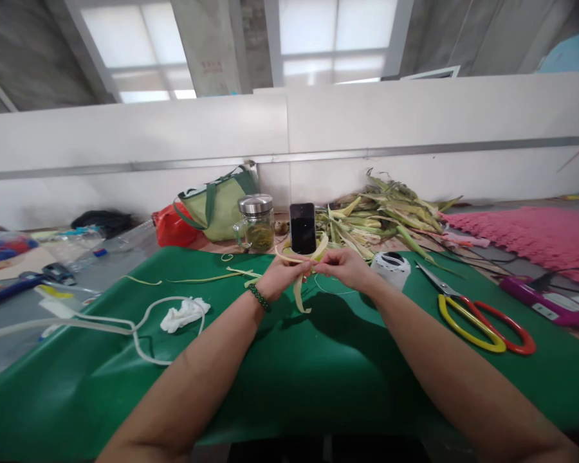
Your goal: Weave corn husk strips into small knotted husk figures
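Note:
Over the green mat, my left hand pinches pale yellow-green leaf strips, one end hanging down below the fingers and others sticking up above. From the right, my right hand pinches the same strips, its fingertips close to those of the left. Exactly how the strips cross is hidden by the fingers. Just behind the hands a black-screened phone stands upright. More thin strips lie on the mat to the left. A white spool-like roll sits beside my right wrist, with thin thread near it.
Scissors with yellow and red handles lie at right. At the back are a lidded glass jar, a green bag and a heap of leaves. A white tissue and pale tubing lie on the green mat.

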Action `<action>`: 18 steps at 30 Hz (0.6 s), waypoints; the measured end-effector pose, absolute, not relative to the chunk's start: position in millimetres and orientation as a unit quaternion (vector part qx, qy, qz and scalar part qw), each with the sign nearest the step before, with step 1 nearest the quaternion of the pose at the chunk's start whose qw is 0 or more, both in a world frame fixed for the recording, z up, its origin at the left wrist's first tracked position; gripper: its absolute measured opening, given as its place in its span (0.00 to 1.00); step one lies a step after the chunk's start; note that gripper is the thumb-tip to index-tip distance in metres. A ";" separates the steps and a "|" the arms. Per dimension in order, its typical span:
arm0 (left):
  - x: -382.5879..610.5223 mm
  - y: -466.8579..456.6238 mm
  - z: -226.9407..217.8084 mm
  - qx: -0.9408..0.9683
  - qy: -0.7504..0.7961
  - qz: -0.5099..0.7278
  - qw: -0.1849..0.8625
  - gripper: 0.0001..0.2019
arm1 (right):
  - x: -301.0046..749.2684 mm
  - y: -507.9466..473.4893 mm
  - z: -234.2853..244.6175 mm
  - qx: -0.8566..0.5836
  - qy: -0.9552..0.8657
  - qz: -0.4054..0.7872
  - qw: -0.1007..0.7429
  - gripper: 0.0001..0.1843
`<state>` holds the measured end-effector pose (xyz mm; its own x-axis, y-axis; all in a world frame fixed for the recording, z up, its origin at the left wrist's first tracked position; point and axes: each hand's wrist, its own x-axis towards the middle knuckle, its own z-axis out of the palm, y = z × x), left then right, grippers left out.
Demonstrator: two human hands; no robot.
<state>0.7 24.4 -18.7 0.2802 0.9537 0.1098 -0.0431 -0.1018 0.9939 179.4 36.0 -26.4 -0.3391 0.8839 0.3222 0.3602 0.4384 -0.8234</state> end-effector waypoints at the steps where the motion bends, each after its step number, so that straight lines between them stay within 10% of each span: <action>1: 0.9 24.4 -18.8 0.580 0.392 0.457 0.549 0.14 | 179.7 36.9 -27.3 -0.416 -0.753 0.314 0.401 0.17; 18: -4.4 21.0 -11.2 0.577 0.430 0.391 0.574 0.09 | 183.0 33.6 -21.0 -0.359 -0.775 0.372 0.365 0.18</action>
<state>-4.4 21.0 -11.2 0.3246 0.9449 -0.0422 0.0464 0.0287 0.9985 183.0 33.6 -21.0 -0.4762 0.8270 0.2989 0.2842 0.4664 -0.8376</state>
